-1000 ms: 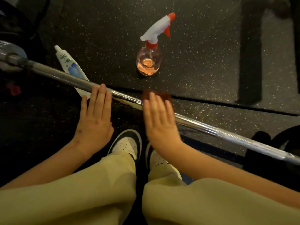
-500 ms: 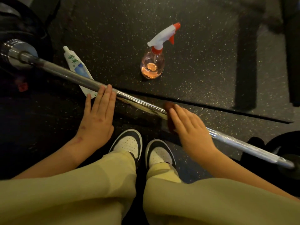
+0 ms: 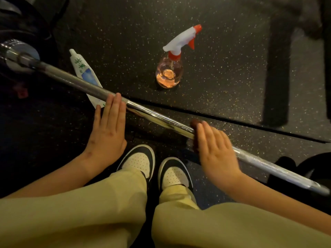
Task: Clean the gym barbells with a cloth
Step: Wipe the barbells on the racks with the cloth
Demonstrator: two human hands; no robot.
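A chrome barbell bar [image 3: 154, 117] runs diagonally over the dark speckled floor, from a sleeve at the far left down to the lower right. My left hand [image 3: 107, 129] lies flat with straight fingers resting on the bar left of centre. My right hand [image 3: 215, 151] lies flat over the bar further right, pressing a dark reddish-brown cloth [image 3: 194, 124] against it. Only the cloth's edge shows past my fingertips.
A spray bottle [image 3: 170, 68] with pinkish liquid and a red-white trigger stands beyond the bar. A white tube [image 3: 84, 74] lies on the floor under the bar at left. Dark weight plates sit at both bar ends. My two shoes [image 3: 154, 167] stand just below the bar.
My right hand has slid the cloth along the bar toward the right. My left hand has stayed resting on the bar at the same spot.
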